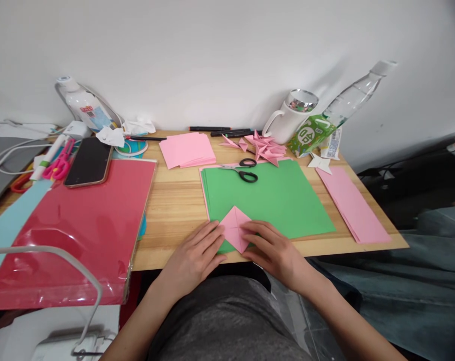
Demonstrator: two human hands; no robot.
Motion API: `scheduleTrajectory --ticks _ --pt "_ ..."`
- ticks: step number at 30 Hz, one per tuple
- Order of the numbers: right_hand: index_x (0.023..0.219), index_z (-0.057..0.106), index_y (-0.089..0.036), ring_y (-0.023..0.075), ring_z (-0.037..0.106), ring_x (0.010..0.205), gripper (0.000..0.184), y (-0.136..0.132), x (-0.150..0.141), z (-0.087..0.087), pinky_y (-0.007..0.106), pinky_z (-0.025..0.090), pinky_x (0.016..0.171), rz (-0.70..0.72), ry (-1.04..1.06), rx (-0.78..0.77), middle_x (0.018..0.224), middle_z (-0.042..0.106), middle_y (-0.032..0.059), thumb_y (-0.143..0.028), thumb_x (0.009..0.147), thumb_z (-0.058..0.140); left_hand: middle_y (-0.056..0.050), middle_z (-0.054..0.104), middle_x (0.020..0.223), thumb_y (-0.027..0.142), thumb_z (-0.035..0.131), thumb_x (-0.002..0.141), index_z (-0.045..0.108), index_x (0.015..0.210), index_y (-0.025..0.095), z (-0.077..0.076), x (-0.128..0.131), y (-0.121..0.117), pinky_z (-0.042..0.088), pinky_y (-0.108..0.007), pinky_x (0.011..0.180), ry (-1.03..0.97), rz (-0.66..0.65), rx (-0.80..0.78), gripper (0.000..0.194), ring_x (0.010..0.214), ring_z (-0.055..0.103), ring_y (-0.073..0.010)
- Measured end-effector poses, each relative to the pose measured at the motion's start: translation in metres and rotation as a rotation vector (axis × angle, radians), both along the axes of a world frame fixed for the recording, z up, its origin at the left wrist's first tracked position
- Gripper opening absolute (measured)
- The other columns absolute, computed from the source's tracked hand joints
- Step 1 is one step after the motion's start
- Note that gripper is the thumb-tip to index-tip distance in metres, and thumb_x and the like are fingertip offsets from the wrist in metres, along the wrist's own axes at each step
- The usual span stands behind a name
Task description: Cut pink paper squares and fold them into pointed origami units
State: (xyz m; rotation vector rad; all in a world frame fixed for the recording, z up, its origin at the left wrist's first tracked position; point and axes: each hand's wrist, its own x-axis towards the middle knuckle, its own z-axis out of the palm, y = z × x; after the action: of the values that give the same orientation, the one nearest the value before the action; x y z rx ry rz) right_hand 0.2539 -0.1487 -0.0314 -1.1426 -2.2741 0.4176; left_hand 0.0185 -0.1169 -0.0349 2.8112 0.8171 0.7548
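A folded pink origami paper (234, 229) lies like a diamond on the front part of the green paper stack (287, 200), its crossing creases showing. My left hand (199, 250) is on its left corner, fingers fairly straight and the thumb low near the table edge. On the opposite side, my right hand (270, 248) holds the right edge with bent fingers. Just behind the folded paper, black-handled scissors (247, 170) rest on the green sheets.
Pink squares (188, 149) and folded pink pieces (267, 149) lie toward the wall. A white mug (287, 120), a green carton (310, 134) and a bottle (353, 95) stand back right. Pink strips (351, 205) lie right; a phone (88, 161) rests on the red pack (80, 220).
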Motion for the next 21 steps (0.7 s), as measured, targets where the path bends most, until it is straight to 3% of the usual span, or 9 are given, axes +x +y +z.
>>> scheduleTrajectory --ticks 10,21 --pt "0.109 0.058 -0.016 0.0274 0.055 0.113 0.025 -0.0011 -0.0033 0.0017 0.046 0.056 0.089 -0.018 -0.048 0.028 0.115 0.061 0.0157 -0.025 0.087 0.061 -0.012 0.065 0.122 0.026 0.052 0.093 0.061 0.114 0.009 0.0004 -0.0004 -0.0005 0.049 -0.045 0.102 0.008 -0.01 0.04 0.028 0.122 0.054 -0.0263" --pt "0.097 0.06 -0.014 0.0278 0.055 0.116 0.012 -0.002 -0.0097 0.0058 0.049 0.053 0.092 -0.014 -0.079 0.114 0.116 0.062 0.0165 -0.01 0.088 0.052 -0.012 0.068 0.112 0.024 0.055 0.091 0.061 0.114 0.01 0.0026 -0.0018 0.0011 0.049 -0.047 0.101 -0.075 -0.022 -0.072 0.028 0.116 0.058 -0.0261"
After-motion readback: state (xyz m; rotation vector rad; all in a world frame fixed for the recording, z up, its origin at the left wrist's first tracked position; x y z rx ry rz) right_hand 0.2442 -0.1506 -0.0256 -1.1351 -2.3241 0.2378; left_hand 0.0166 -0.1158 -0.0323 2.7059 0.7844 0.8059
